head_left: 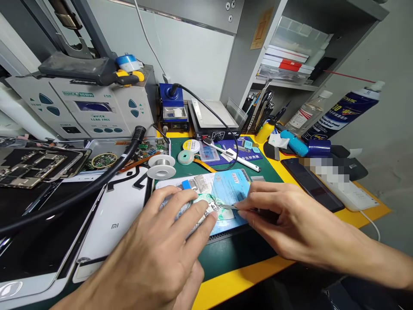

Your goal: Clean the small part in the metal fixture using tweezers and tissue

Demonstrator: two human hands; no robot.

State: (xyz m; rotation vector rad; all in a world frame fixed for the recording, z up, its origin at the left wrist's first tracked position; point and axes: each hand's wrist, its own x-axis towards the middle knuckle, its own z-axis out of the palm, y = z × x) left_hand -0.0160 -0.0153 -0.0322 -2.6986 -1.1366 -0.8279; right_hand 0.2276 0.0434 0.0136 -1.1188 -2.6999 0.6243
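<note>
My left hand [161,249] lies flat on the green mat [232,254], its fingertips pressing down a small circuit board [211,209] that rests on a blue card [230,187]. My right hand [284,224] pinches thin metal tweezers [227,207], whose tip touches the board just right of my left fingertips. A small silver and blue part [195,184] sits on the card just beyond my left fingers.
A white Mi phone back [112,219] and a black hose [80,189] lie to the left. An empty solder spool [161,165], a blue soldering stand [172,107], a hot plate [211,114], a grey rework station [93,107], a spray can [345,112] and a dark phone [309,183] ring the mat.
</note>
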